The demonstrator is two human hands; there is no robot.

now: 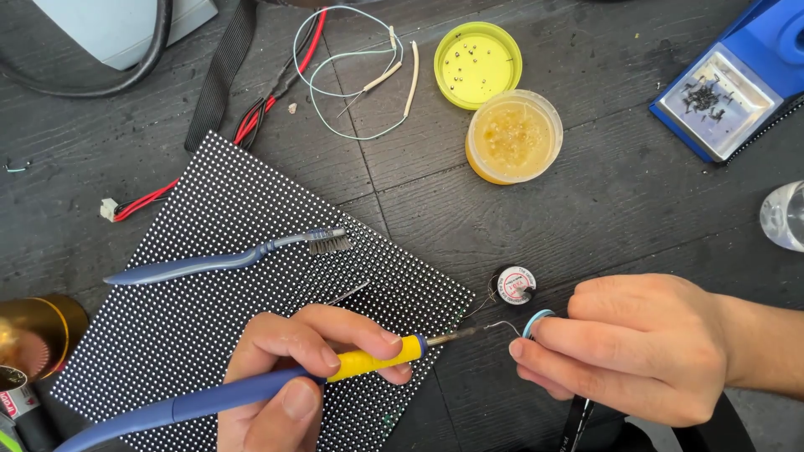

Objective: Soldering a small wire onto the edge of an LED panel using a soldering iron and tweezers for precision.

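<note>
My left hand (297,377) grips a soldering iron (368,362) with a yellow collar and a blue handle, its tip pointing right. My right hand (636,343) holds a small spool of solder wire (537,321), and the wire's free end (500,325) curves toward the iron's tip. Both meet just off the right corner of a black dotted LED panel (209,318) lying on the dark wooden table (603,209). A second small spool (515,285) lies just above the tip.
A blue toothbrush (226,259) rests on the panel. An open tub of yellowish flux (512,138) and its yellow lid (477,64) sit at the top middle. Loose thin wires (352,75), a red-black cable (251,125), a blue tray of screws (720,96) and a brass object (33,335) surround them.
</note>
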